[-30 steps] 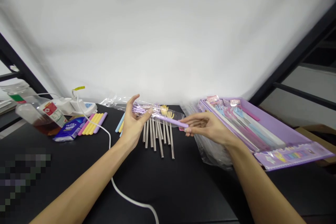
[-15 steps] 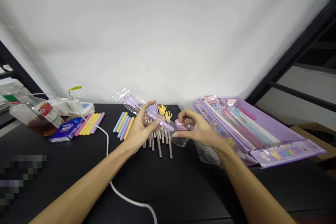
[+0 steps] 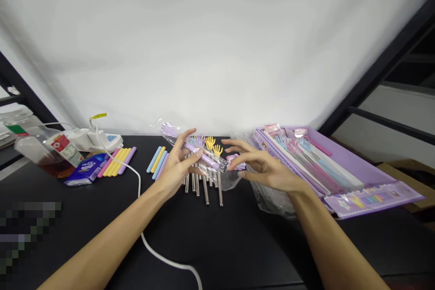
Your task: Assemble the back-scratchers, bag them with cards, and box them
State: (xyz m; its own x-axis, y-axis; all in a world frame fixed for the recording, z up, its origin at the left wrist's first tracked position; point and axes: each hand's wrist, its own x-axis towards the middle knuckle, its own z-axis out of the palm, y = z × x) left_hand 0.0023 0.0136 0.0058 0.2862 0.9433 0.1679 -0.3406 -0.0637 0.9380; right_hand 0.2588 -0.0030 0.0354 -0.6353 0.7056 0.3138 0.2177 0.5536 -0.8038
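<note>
My left hand (image 3: 177,159) is closed on a clear plastic bag with a purple back scratcher (image 3: 207,159) inside, its hand-shaped head at the bag's upper left end. At the bag's lower right end, my right hand (image 3: 268,167) has its fingers apart, next to a small pink label (image 3: 234,160); whether a fingertip touches the film cannot be told. Under the bag lie several metal back scratcher rods (image 3: 206,190) with yellow, purple and blue hand-shaped heads. Blue, yellow and purple handle tubes (image 3: 158,161) lie left of them, partly behind my left hand.
A purple display box (image 3: 350,158) of packaged back scratchers stands on the right, clear film (image 3: 272,199) beside it. More coloured tubes (image 3: 115,162), a blue packet (image 3: 86,170), a bottle (image 3: 50,149) and a power strip (image 3: 113,139) are left. A white cable (image 3: 159,256) crosses the black table.
The fingers of my right hand have spread from a curled pinch, and the hand has shifted slightly right. My left hand, with the bag, has moved slightly left and down.
</note>
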